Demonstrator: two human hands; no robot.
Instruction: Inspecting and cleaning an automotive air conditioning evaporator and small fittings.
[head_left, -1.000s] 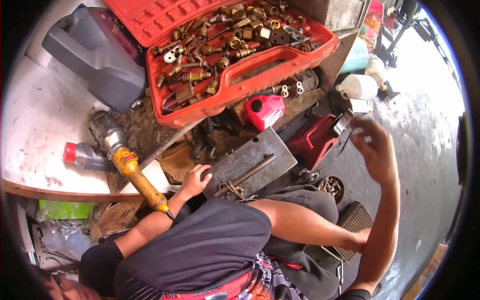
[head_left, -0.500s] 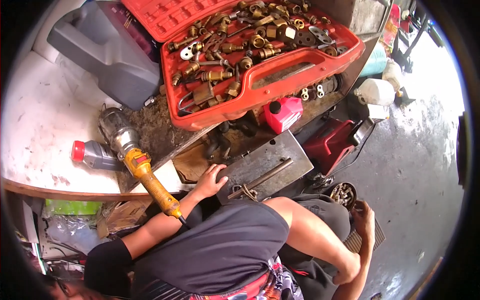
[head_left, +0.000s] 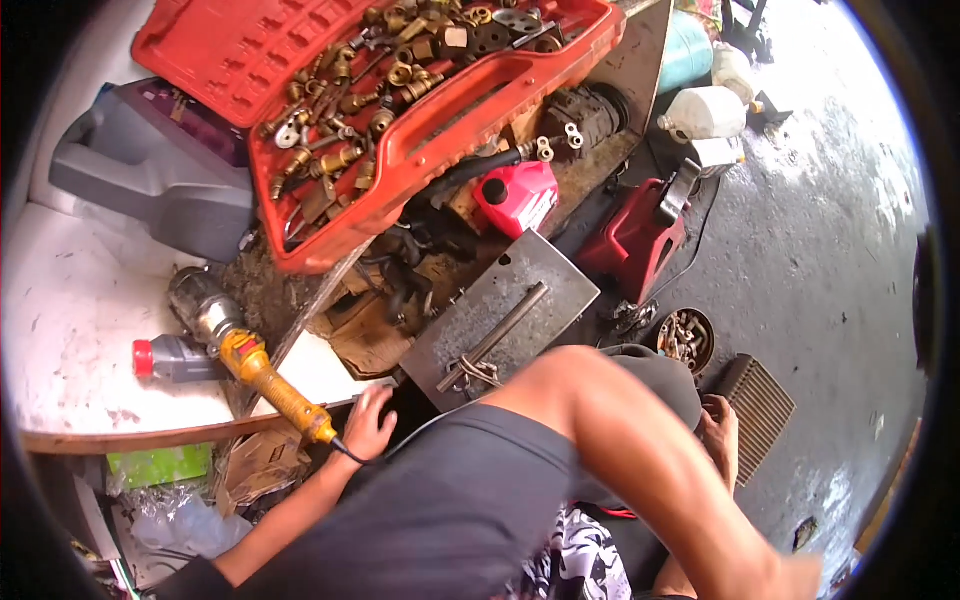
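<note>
A bare arm in a dark grey sleeve, seemingly my left, crosses the middle with its elbow forward. My left hand (head_left: 783,582) is smeared by motion at the lower right, its fingers unreadable. My right hand (head_left: 718,430) rests low beside a dark-clothed knee (head_left: 655,382), fingers curled; anything in them is hidden. Near it are a round pan of small metal parts (head_left: 686,340) and a ribbed panel (head_left: 755,415). At left, another hand (head_left: 370,425), seemingly another person's, spreads its fingers beside the grey metal box (head_left: 500,315), which has a metal bar (head_left: 495,335) across it.
An open red case (head_left: 440,125) of brass fittings stands on the bench (head_left: 100,400). A grey jug (head_left: 160,190), a yellow-handled work lamp (head_left: 270,385) and a small bottle (head_left: 175,360) are at left. A pink can (head_left: 517,200) and a red jerrycan (head_left: 635,235) stand beyond the box.
The view has shifted, carrying the bench and case leftward. The hand at left has come off the metal box. My left hand has swung right and blurred; my right hand sits lower, away from the pan.
</note>
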